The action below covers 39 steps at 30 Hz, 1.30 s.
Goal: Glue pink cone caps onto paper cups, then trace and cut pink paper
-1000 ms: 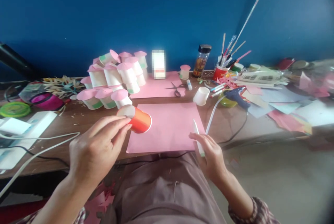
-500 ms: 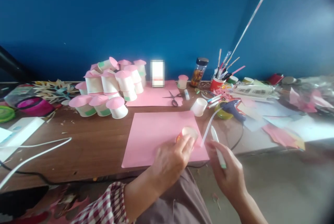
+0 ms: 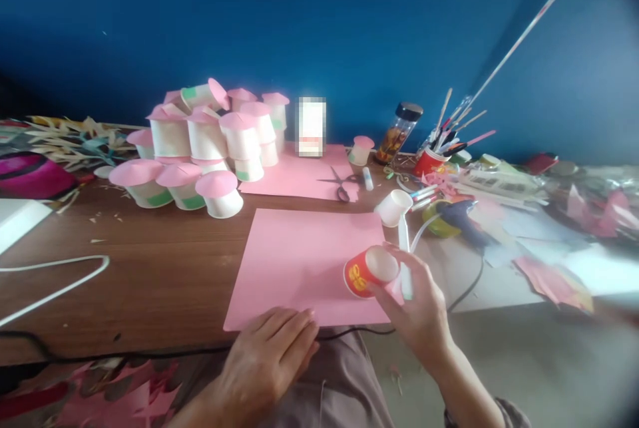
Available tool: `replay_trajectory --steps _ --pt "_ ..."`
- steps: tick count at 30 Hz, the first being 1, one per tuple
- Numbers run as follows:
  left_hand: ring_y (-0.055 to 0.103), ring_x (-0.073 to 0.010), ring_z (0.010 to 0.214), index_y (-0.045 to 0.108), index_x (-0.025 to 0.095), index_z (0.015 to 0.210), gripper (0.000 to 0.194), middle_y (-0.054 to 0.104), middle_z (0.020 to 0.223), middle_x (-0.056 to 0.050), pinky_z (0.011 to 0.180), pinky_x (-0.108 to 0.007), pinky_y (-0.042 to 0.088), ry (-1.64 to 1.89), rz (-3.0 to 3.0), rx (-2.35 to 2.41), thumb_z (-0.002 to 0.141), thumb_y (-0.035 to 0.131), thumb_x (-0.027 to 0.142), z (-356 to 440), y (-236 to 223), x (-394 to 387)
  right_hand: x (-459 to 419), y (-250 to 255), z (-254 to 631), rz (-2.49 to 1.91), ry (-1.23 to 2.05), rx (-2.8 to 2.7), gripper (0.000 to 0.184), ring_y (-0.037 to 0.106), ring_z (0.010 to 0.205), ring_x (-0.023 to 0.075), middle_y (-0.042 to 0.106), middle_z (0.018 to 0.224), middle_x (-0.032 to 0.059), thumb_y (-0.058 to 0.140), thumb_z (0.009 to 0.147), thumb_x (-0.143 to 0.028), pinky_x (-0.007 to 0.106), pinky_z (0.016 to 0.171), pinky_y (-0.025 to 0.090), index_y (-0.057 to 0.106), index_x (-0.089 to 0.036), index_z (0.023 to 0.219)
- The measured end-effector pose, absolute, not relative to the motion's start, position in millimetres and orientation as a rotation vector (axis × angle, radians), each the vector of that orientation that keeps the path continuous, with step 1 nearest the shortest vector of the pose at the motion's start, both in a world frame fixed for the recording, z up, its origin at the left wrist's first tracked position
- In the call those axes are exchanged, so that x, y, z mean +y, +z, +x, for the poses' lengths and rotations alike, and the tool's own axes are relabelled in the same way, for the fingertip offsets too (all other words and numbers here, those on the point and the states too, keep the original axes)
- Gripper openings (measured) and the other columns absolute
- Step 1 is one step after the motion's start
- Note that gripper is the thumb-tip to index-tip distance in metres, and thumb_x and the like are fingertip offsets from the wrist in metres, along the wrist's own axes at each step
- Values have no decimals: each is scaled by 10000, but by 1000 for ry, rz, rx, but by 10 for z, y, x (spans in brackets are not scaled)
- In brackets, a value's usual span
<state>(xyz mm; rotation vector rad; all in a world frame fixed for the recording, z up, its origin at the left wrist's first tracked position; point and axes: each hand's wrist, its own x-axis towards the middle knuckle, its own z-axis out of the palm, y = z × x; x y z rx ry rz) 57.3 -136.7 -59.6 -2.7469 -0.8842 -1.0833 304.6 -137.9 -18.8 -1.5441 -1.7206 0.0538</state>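
Note:
Around a red paper cup [image 3: 360,276] with a yellow design, my right hand [image 3: 422,305] has its thumb and fingers closed. The cup leans on the right part of a pink paper sheet [image 3: 289,261], its white mouth toward the upper right. A white pen [image 3: 404,231] with a pale green end is also tucked in that hand, partly hidden by the fingers. My left hand [image 3: 272,358] lies with fingers stretched out at the front edge of the sheet, holding nothing. Just beyond the sheet's right corner a plain white paper cup [image 3: 393,207] stands tilted.
Several white cups with pink cone tops [image 3: 215,185] are stacked at the back left. Scissors [image 3: 342,183] and a glue stick [image 3: 368,178] lie behind the sheet. To the right are a glue gun [image 3: 464,218], a jar [image 3: 399,134] and a red cup of brushes [image 3: 430,160].
My left hand has left the red cup and moved down and left to the sheet's front edge. My right hand has moved in and taken hold of the cup, still with the pen.

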Motion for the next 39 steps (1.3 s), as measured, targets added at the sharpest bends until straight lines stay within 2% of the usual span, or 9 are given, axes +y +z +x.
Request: replay_trajectory --steps 4,8,17,22,39 --pt "647 -210 941 676 115 992 190 723 1000 -60 861 -357 508 -1090 -2719 -874 841 562 113 389 -684 -1387 -1336 -186 3083 -1573 58 -1668 503 594 1118 262 617 1208 123 686 765 -267 413 931 502 476 -217 1219" --pt "641 -203 962 676 116 1004 195 721 1020 -55 899 -351 494 -1091 -2726 -931 839 573 116 307 -685 -1370 -1295 -192 3053 -1599 61 -1619 528 597 1114 267 611 1216 126 710 747 -279 416 915 513 480 -218 1218" --pt "648 -181 924 692 152 982 192 731 955 -27 871 -329 514 -1112 -2735 -997 839 568 120 259 -654 -1373 -1195 -232 2825 -1506 88 -1669 498 594 1119 262 627 1189 111 705 757 -257 412 918 516 482 -221 1201" --pt "647 -182 923 698 149 966 183 732 962 -24 871 -332 510 -1155 -2734 -1014 839 571 113 266 -657 -1375 -1202 -262 2843 -1486 160 -1660 494 569 1156 275 606 1220 133 696 765 -244 450 939 503 476 -214 1206" --pt "643 -188 959 683 163 1017 218 726 1007 -28 899 -346 502 -1121 -2777 -1059 821 601 113 232 -730 -1396 -1176 -221 2891 -1504 156 -1750 492 604 1112 265 633 1194 119 695 763 -243 426 928 521 482 -218 1206"
